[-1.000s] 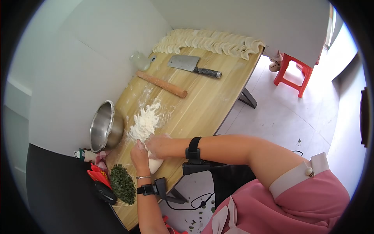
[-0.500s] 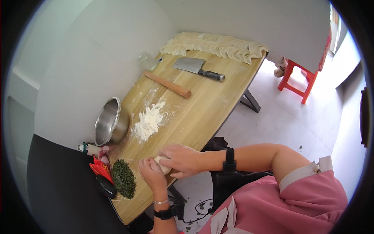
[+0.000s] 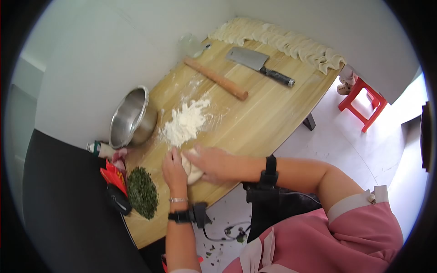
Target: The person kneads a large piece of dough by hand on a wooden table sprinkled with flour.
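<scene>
A lump of pale dough (image 3: 194, 172) lies on the wooden table between my two hands. My left hand (image 3: 174, 169) presses against its left side, fingers pointing away from me. On its right side my right hand (image 3: 210, 164) is closed over the dough, somewhat blurred by motion. Just beyond my hands spreads a heap of white flour (image 3: 184, 123). Left of my left wrist sits a pile of chopped green leaves (image 3: 142, 193).
A steel bowl (image 3: 144, 122) stands at the left edge. Farther off lie a rolling pin (image 3: 217, 79), a cleaver (image 3: 253, 59) and rows of dumplings (image 3: 277, 38). Near the leaves are a red packet (image 3: 112, 176) and a black object (image 3: 119, 200). A red stool (image 3: 363, 103) stands beyond the table.
My hands and the dough have moved from the table's near edge farther onto it, closer to the flour. The camera view has shifted and tilted too.
</scene>
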Demonstrator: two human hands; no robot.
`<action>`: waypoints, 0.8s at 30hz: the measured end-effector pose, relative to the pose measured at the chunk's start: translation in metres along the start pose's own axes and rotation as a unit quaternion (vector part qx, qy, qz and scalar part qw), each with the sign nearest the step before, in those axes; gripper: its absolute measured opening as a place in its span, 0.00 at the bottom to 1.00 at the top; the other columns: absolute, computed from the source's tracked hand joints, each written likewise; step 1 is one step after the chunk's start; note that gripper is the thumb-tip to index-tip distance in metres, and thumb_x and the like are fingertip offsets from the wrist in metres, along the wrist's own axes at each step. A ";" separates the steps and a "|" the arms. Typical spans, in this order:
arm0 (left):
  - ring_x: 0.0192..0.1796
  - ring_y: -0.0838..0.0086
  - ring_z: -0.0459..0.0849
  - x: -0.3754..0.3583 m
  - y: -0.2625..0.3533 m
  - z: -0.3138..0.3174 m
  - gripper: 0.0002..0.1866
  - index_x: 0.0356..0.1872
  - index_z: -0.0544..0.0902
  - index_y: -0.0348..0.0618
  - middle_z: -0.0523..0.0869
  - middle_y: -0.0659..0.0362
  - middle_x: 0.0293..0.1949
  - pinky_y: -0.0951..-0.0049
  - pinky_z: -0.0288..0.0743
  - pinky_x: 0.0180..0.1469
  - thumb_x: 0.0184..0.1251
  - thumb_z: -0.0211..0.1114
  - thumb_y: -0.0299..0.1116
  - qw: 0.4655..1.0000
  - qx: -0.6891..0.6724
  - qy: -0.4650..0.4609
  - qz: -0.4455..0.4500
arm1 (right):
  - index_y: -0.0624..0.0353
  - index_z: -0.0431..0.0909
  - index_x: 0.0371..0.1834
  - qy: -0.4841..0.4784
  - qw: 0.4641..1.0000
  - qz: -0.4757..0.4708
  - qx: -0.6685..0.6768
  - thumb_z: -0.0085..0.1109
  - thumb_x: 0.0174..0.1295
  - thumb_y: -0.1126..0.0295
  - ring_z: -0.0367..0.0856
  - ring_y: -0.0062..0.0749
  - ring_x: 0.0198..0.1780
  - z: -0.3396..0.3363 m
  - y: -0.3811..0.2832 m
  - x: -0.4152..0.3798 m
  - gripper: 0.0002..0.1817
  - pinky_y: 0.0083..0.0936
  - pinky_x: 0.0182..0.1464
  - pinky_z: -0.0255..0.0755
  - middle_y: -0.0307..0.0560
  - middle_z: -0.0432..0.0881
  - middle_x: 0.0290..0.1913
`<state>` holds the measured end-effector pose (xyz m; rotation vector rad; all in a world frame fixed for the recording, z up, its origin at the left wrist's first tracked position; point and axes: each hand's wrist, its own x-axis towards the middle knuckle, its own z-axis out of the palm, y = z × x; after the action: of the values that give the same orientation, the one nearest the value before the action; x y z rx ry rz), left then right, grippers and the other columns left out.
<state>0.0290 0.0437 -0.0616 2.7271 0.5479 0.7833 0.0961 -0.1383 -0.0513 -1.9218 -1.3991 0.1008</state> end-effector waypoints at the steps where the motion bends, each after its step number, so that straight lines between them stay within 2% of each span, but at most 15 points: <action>1: 0.41 0.42 0.80 0.012 0.005 -0.003 0.24 0.37 0.83 0.35 0.84 0.40 0.36 0.50 0.70 0.45 0.73 0.53 0.50 0.998 -0.012 -0.035 -0.059 | 0.63 0.56 0.72 0.006 1.000 0.013 -0.004 0.70 0.52 0.60 0.80 0.65 0.49 0.002 0.002 0.003 0.46 0.45 0.50 0.76 0.76 0.69 0.59; 2: 0.39 0.41 0.81 0.024 0.009 -0.006 0.28 0.34 0.84 0.34 0.85 0.39 0.34 0.49 0.71 0.42 0.71 0.55 0.55 0.989 -0.020 -0.072 -0.125 | 0.63 0.57 0.71 0.011 1.000 0.014 -0.011 0.70 0.52 0.59 0.80 0.63 0.48 0.002 0.005 0.005 0.46 0.45 0.50 0.76 0.74 0.71 0.57; 4: 0.38 0.39 0.82 0.042 0.001 -0.004 0.33 0.29 0.85 0.34 0.84 0.37 0.32 0.48 0.73 0.41 0.65 0.56 0.62 0.991 0.059 -0.090 -0.083 | 0.65 0.59 0.69 -0.005 0.998 0.048 -0.031 0.69 0.52 0.57 0.81 0.60 0.46 -0.003 0.001 0.013 0.44 0.44 0.48 0.77 0.70 0.74 0.52; 5: 0.39 0.40 0.82 0.048 0.008 -0.006 0.33 0.29 0.85 0.35 0.84 0.37 0.33 0.48 0.74 0.41 0.65 0.56 0.62 0.985 0.092 -0.104 -0.102 | 0.66 0.60 0.68 -0.024 0.995 0.081 -0.052 0.69 0.53 0.56 0.81 0.58 0.46 -0.008 -0.010 0.013 0.43 0.43 0.47 0.77 0.68 0.76 0.50; 9: 0.38 0.43 0.83 0.051 0.023 -0.007 0.31 0.27 0.84 0.36 0.85 0.39 0.32 0.51 0.75 0.41 0.62 0.59 0.61 0.987 0.067 -0.101 -0.109 | 0.66 0.63 0.62 -0.020 0.991 0.088 -0.103 0.69 0.53 0.54 0.82 0.55 0.45 -0.009 -0.029 -0.009 0.38 0.42 0.45 0.77 0.64 0.79 0.45; 10: 0.36 0.44 0.83 0.049 0.026 -0.008 0.28 0.26 0.83 0.35 0.85 0.40 0.30 0.51 0.74 0.40 0.64 0.61 0.56 0.989 0.042 -0.101 -0.096 | 0.65 0.65 0.58 -0.032 0.990 0.092 -0.104 0.68 0.55 0.55 0.83 0.54 0.42 -0.009 -0.032 -0.017 0.34 0.42 0.42 0.78 0.63 0.79 0.44; 11: 0.36 0.44 0.83 0.045 0.029 -0.008 0.28 0.26 0.83 0.35 0.85 0.40 0.30 0.51 0.74 0.40 0.64 0.61 0.56 0.989 0.041 -0.100 -0.098 | 0.64 0.66 0.54 -0.044 0.989 0.097 -0.105 0.66 0.56 0.56 0.83 0.52 0.40 -0.009 -0.035 -0.023 0.30 0.42 0.40 0.78 0.61 0.80 0.43; 13: 0.34 0.46 0.81 0.036 0.050 -0.019 0.23 0.27 0.81 0.33 0.84 0.41 0.29 0.53 0.73 0.39 0.68 0.61 0.48 0.993 -0.077 -0.082 -0.037 | 0.63 0.66 0.51 -0.034 0.990 0.092 -0.106 0.66 0.57 0.57 0.84 0.51 0.38 -0.006 -0.039 -0.034 0.27 0.41 0.37 0.78 0.60 0.80 0.40; 14: 0.34 0.46 0.81 0.029 0.060 -0.026 0.23 0.27 0.81 0.33 0.84 0.41 0.29 0.53 0.73 0.39 0.68 0.61 0.48 0.993 -0.077 -0.083 -0.039 | 0.62 0.67 0.48 -0.024 0.990 0.088 -0.105 0.65 0.57 0.58 0.84 0.50 0.35 -0.004 -0.041 -0.040 0.24 0.41 0.34 0.78 0.58 0.80 0.38; 16: 0.37 0.49 0.79 0.005 0.080 -0.045 0.15 0.32 0.78 0.33 0.82 0.44 0.32 0.57 0.72 0.43 0.69 0.61 0.38 0.973 -0.210 -0.093 -0.026 | 0.62 0.67 0.47 -0.029 0.992 0.062 -0.103 0.65 0.57 0.59 0.83 0.50 0.34 0.002 -0.045 -0.056 0.23 0.41 0.33 0.78 0.56 0.80 0.36; 17: 0.37 0.49 0.79 -0.010 0.082 -0.045 0.15 0.32 0.78 0.33 0.82 0.44 0.32 0.57 0.72 0.43 0.69 0.61 0.38 0.973 -0.208 -0.096 -0.028 | 0.61 0.67 0.46 -0.029 0.993 0.034 -0.107 0.65 0.57 0.60 0.83 0.49 0.32 0.003 -0.046 -0.063 0.22 0.41 0.31 0.77 0.55 0.79 0.34; 19: 0.43 0.52 0.76 -0.036 0.083 -0.047 0.09 0.38 0.75 0.34 0.78 0.45 0.38 0.60 0.70 0.50 0.68 0.58 0.32 0.988 -0.099 0.026 0.114 | 0.61 0.67 0.46 -0.055 0.994 0.024 -0.095 0.66 0.56 0.59 0.82 0.49 0.33 -0.010 -0.052 -0.070 0.23 0.40 0.32 0.77 0.56 0.79 0.36; 21: 0.44 0.52 0.75 -0.055 0.065 -0.039 0.08 0.41 0.74 0.35 0.77 0.45 0.40 0.60 0.69 0.51 0.67 0.56 0.29 0.984 -0.133 0.063 0.102 | 0.61 0.68 0.46 -0.082 0.993 0.011 -0.086 0.67 0.55 0.59 0.82 0.49 0.35 -0.021 -0.048 -0.068 0.24 0.39 0.34 0.78 0.56 0.78 0.39; 23: 0.46 0.52 0.75 -0.051 0.053 -0.033 0.08 0.43 0.73 0.35 0.76 0.45 0.41 0.60 0.68 0.53 0.67 0.54 0.27 0.977 -0.166 0.102 0.090 | 0.66 0.68 0.50 0.035 0.999 -0.003 -0.040 0.68 0.53 0.60 0.83 0.50 0.41 -0.025 -0.041 -0.062 0.28 0.40 0.40 0.79 0.60 0.77 0.45; 24: 0.46 0.51 0.75 -0.046 0.048 -0.031 0.08 0.43 0.73 0.35 0.76 0.45 0.41 0.60 0.68 0.53 0.67 0.52 0.26 0.978 -0.190 0.058 0.065 | 0.66 0.68 0.50 0.033 0.999 -0.005 -0.038 0.68 0.53 0.60 0.83 0.50 0.41 -0.024 -0.036 -0.054 0.28 0.40 0.40 0.79 0.60 0.77 0.45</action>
<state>-0.0103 -0.0145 -0.0403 2.3925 0.2128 0.9715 0.0573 -0.1918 -0.0316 -1.9625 -1.3857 -0.0204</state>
